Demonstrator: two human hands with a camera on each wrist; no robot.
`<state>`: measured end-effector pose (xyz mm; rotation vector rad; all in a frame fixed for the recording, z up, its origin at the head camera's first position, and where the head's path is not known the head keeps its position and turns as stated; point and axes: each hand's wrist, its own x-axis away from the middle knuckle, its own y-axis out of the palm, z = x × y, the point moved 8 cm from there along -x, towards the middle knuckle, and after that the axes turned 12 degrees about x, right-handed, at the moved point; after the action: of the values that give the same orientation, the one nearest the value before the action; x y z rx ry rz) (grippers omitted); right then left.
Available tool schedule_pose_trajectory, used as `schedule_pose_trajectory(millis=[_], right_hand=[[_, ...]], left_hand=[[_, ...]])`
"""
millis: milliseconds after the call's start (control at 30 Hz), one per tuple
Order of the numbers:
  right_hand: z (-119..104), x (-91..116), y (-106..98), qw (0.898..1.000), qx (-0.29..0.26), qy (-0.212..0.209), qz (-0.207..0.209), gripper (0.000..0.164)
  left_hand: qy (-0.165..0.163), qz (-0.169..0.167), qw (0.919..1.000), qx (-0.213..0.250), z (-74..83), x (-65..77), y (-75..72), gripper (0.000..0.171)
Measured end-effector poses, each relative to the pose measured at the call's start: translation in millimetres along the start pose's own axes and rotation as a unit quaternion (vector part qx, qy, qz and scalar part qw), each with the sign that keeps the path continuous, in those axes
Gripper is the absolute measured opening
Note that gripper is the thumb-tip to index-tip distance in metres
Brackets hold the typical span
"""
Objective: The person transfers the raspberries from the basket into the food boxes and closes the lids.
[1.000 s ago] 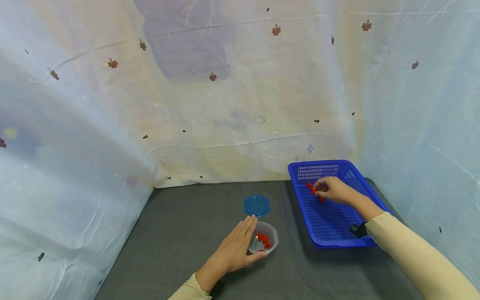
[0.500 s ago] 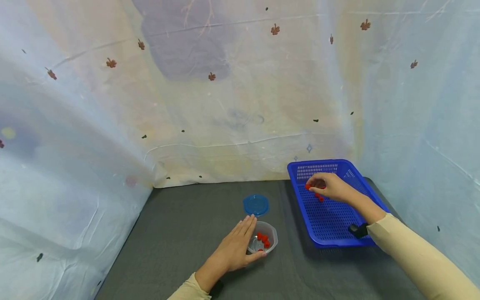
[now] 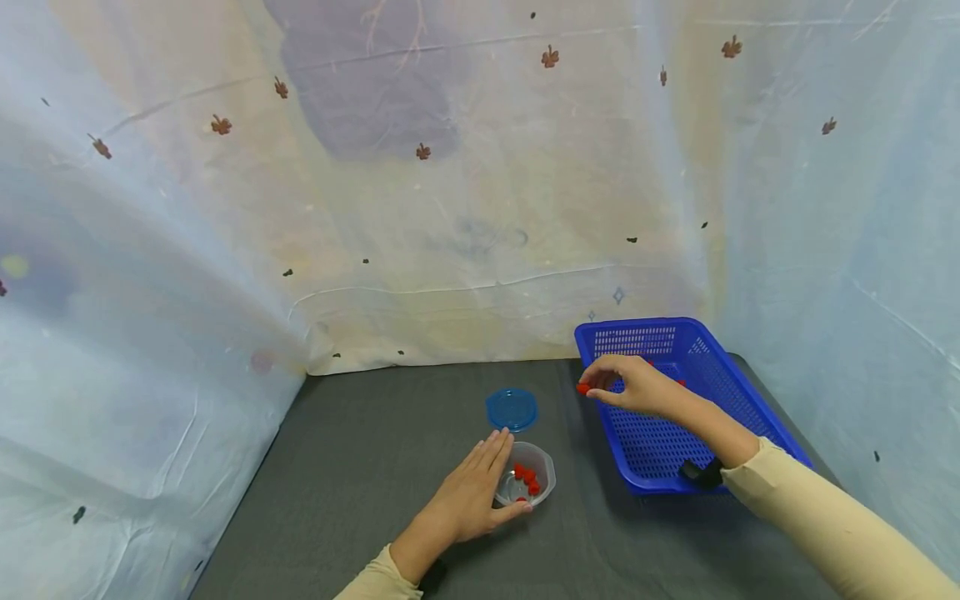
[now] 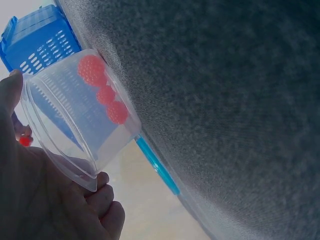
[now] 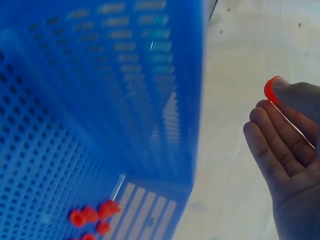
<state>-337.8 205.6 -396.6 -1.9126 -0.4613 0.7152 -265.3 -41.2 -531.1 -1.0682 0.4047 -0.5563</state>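
My left hand (image 3: 471,493) holds the rim of a clear plastic tub (image 3: 546,468), thumb on the near side and fingers along the left. Several red raspberries (image 4: 92,70) lie at the tub's bottom in the left wrist view. Between thumb and fingertip, my right hand (image 3: 637,385) pinches a single raspberry (image 5: 270,90). That hand is above the left rim of a blue plastic basket (image 3: 624,477), its raspberry just outside the rim. More raspberries (image 5: 90,214) lie inside the basket; the hand largely hides them in the head view.
Behind the tub, a round blue lid (image 3: 512,409) lies flat on the dark grey table (image 3: 360,467). Pale patterned sheeting (image 3: 480,208) hangs behind the table and along both sides. The basket's raised wall stands between its inside and the tub.
My right hand has lifted a raspberry out of the basket's far left part and moved left to the rim. The left hand and tub have stayed in place.
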Motion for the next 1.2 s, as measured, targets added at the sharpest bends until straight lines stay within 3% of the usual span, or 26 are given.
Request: schedule_pose_trajectory(millis=[433, 1200], right_hand=[[-43.0, -8.2, 27.8, 0.998, -0.031, -0.038, -0.042, 0.017], [-80.9, -9.1, 83.2, 0.988, -0.053, -0.084, -0.118, 0.014]], left_hand=[[-0.010, -0.004, 0.9999, 0.003, -1.3, -0.7, 0.0, 0.107], [0.003, 0.002, 1.0000, -0.008, 0.7, 0.4, 0.0, 0.106]])
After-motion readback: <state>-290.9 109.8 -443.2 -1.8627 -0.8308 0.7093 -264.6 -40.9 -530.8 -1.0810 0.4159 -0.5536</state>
